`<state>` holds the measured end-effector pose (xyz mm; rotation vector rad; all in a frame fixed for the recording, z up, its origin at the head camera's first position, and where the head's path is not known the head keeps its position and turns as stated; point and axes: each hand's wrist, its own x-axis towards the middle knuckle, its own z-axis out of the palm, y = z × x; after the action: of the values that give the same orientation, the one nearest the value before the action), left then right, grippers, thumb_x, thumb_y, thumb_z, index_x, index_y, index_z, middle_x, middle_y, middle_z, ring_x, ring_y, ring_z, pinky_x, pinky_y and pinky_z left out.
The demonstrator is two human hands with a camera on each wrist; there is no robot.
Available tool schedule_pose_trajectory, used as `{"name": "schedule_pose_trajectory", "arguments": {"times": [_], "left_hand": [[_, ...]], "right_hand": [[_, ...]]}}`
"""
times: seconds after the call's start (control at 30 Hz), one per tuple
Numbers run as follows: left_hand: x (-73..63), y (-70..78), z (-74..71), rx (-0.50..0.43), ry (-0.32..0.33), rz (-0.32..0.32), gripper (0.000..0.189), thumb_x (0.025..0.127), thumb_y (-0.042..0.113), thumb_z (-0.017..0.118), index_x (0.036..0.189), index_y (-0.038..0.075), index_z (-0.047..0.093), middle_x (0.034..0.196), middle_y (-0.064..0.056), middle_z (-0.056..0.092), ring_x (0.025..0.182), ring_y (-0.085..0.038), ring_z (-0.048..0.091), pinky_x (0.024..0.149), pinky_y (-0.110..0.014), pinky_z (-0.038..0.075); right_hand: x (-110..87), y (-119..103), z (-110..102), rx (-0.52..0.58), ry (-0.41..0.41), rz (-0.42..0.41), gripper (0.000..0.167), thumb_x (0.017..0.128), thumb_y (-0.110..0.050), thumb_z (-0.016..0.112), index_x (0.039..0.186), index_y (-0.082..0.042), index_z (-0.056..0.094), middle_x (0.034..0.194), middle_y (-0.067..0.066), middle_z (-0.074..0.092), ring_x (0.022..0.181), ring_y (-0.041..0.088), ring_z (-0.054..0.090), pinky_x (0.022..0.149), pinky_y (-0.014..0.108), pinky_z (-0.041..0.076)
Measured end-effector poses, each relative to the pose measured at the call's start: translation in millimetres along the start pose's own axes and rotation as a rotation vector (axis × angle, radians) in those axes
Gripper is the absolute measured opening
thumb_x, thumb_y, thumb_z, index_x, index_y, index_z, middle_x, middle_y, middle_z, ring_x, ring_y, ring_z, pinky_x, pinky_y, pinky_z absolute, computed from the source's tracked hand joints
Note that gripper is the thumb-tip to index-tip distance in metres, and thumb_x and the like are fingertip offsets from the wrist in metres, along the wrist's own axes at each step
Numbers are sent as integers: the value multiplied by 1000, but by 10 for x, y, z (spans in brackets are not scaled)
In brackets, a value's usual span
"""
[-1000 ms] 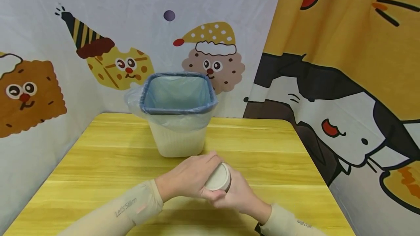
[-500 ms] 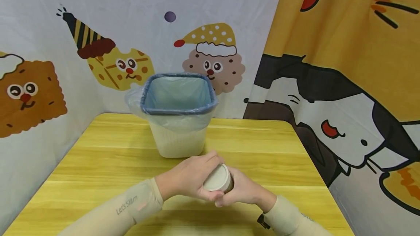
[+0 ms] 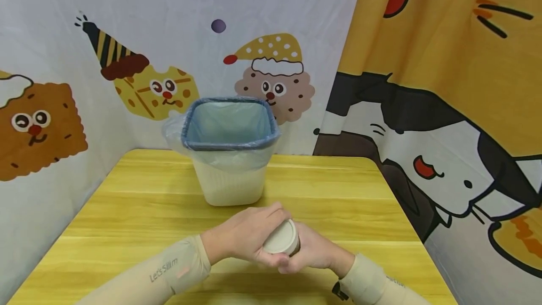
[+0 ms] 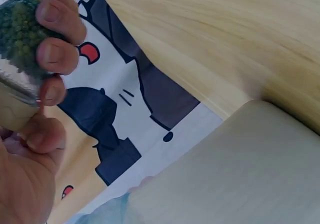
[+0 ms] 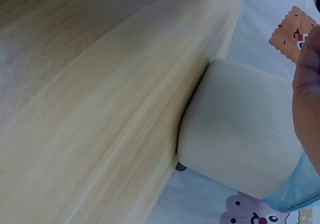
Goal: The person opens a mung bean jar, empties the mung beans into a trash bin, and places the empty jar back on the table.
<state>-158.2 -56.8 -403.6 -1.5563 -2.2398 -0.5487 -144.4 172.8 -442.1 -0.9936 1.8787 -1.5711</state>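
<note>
wood-grain table (image 3: pixel 338 196) | lined bin (image 3: pixel 230 185) atop | cartoon cloth (image 3: pixel 169 36) behind | left hand (image 3: pixel 251 232), right hand (image 3: pixel 315 248) gripping jar (image 3: pixel 281 238)

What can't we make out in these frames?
- Left wrist: one side of the jar, cut off by the left edge.
- Head: most of the jar's body, behind the left hand, right hand and lid.
- Head: floor of the bin, behind its front wall.
- Head: print on the right sleeve, too small to read.
</note>
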Motion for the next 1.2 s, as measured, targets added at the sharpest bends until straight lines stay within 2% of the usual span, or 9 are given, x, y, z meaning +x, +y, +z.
{"name": "schedule_pose_trajectory", "arguments": {"times": [0.17, 0.27, 0.37, 0.43, 0.5, 0.67, 0.83, 1.0, 1.2], "left_hand": [[46, 12, -3, 38, -9, -175, 64, 91, 65, 71, 124, 10, 62, 102, 3, 59, 72, -4, 54, 59, -13, 46], [65, -13, -9, 22, -28, -253, 71, 89, 68, 71, 131, 11, 63, 111, 2, 63, 79, -7, 61, 63, -18, 52], [63, -37, -77, -38, -58, -267, 83, 90, 68, 73, 147, 11, 57, 137, -2, 65, 113, -17, 69, 90, -32, 62], [56, -50, -156, -100, -72, -253, 90, 90, 63, 78, 157, 9, 49, 154, -6, 59, 136, -23, 62, 110, -40, 57], [51, -53, -248, -169, -82, -224, 94, 87, 51, 86, 160, 6, 46, 159, -10, 55, 146, -25, 55, 119, -44, 51], [71, -33, -386, -231, -169, -161, 86, 84, 29, 91, 155, 3, 51, 153, -9, 61, 142, -22, 59, 118, -37, 52], [68, -23, -390, -207, -228, -165, 79, 82, 27, 93, 149, 4, 57, 147, -7, 65, 137, -21, 62, 114, -33, 55], [45, -41, -303, -152, -189, -181, 85, 75, 35, 97, 145, 5, 59, 138, -6, 69, 128, -19, 66, 107, -32, 58], [27, -45, -185, -70, -127, -265, 91, 72, 50, 94, 143, 4, 58, 127, -4, 74, 116, -18, 70, 105, -36, 58]], "right_hand": [[23, 13, 36, -138, 202, 25, 78, 82, -13, 87, 150, -10, 48, 131, 12, 67, 112, 15, 69, 96, 33, 62], [37, 38, 15, -166, 254, 11, 82, 83, -13, 87, 154, -9, 46, 134, 15, 65, 114, 16, 68, 97, 33, 62], [22, 52, -39, -157, 257, 14, 81, 83, -12, 87, 153, -11, 47, 133, 14, 66, 114, 17, 69, 98, 33, 61], [4, 53, -80, -156, 256, 17, 79, 82, -12, 88, 151, -13, 50, 132, 13, 68, 114, 18, 70, 98, 34, 61], [-13, 53, -113, -163, 253, 26, 77, 81, -12, 89, 149, -16, 52, 131, 10, 69, 114, 18, 70, 98, 33, 60], [-35, 54, -135, -219, 226, 42, 79, 78, -16, 92, 147, -20, 54, 131, 5, 69, 114, 18, 69, 98, 32, 59], [-24, 67, -97, -275, 211, 42, 82, 77, -20, 93, 148, -19, 54, 130, 3, 70, 113, 15, 69, 99, 32, 58], [-13, 106, -70, -266, 214, 52, 86, 76, -19, 93, 151, -19, 52, 134, 2, 68, 116, 15, 69, 100, 32, 58], [6, 143, -56, -270, 233, 60, 83, 78, -22, 93, 150, -17, 53, 132, 4, 70, 112, 14, 70, 96, 32, 60]]}}
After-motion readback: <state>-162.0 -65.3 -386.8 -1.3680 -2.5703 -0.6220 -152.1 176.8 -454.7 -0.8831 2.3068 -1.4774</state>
